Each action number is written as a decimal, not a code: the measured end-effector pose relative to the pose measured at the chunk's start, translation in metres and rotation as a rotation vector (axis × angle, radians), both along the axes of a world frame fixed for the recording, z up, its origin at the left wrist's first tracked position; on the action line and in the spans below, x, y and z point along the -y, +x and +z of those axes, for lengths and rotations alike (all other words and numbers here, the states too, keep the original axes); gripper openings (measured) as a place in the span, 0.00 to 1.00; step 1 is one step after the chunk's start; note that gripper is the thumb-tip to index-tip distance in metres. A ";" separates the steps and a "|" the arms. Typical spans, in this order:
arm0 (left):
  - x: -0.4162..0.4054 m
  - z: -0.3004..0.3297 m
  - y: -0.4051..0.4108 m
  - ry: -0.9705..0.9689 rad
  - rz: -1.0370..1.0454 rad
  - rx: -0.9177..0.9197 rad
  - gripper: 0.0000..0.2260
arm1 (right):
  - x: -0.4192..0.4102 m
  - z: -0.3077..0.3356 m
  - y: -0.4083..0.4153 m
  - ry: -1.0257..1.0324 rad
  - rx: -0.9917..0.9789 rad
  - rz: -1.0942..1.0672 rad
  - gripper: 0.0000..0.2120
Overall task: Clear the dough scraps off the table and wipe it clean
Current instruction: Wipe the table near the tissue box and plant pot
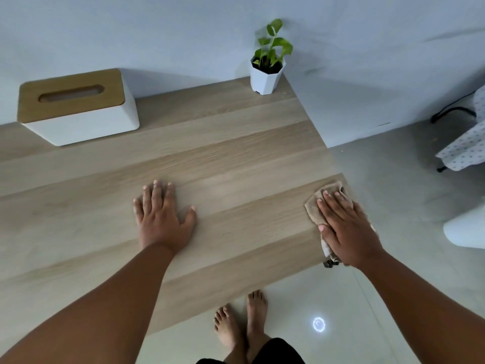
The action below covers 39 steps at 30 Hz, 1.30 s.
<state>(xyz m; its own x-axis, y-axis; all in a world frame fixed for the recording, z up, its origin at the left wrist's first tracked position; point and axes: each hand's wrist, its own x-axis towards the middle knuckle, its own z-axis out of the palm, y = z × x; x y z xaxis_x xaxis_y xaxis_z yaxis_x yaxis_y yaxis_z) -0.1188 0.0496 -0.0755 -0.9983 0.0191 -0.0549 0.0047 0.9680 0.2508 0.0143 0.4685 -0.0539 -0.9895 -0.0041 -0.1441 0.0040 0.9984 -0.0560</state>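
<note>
The light wooden table (223,143) fills the middle of the view. A beige cloth (319,206) lies at the table's right edge, near the front corner, partly hanging over it. My right hand (346,227) presses flat on the cloth, fingers together and pointing away from me. My left hand (162,216) rests flat on the bare wood at the centre, fingers spread, holding nothing. No dough scraps show on the tabletop.
A white tissue box with a wooden lid (76,106) stands at the back left. A small potted plant in a white pot (266,72) sits at the back right corner against the wall. My bare feet (244,327) stand on the grey floor below the front edge.
</note>
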 end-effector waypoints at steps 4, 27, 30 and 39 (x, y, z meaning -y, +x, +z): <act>0.000 0.006 -0.001 0.049 0.014 0.021 0.37 | 0.015 0.011 -0.009 -0.112 0.016 -0.130 0.30; 0.050 0.016 -0.075 0.012 -0.028 0.017 0.42 | 0.080 0.044 -0.234 -0.803 -0.184 -0.465 0.42; 0.054 0.011 -0.096 0.005 -0.004 0.002 0.41 | 0.070 0.039 -0.272 -0.869 -0.194 -0.546 0.48; 0.056 -0.010 -0.110 -0.047 0.028 -0.071 0.40 | 0.039 0.014 -0.360 -1.152 -0.353 -0.620 0.53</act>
<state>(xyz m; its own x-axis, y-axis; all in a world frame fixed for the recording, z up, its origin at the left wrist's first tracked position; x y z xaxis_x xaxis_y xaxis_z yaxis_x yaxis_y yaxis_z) -0.2290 -0.0069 -0.0856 -0.9998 -0.0102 0.0156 -0.0068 0.9787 0.2053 -0.3453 0.4297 -0.0398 -0.8561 0.5067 -0.1015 0.2441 0.2234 -0.9437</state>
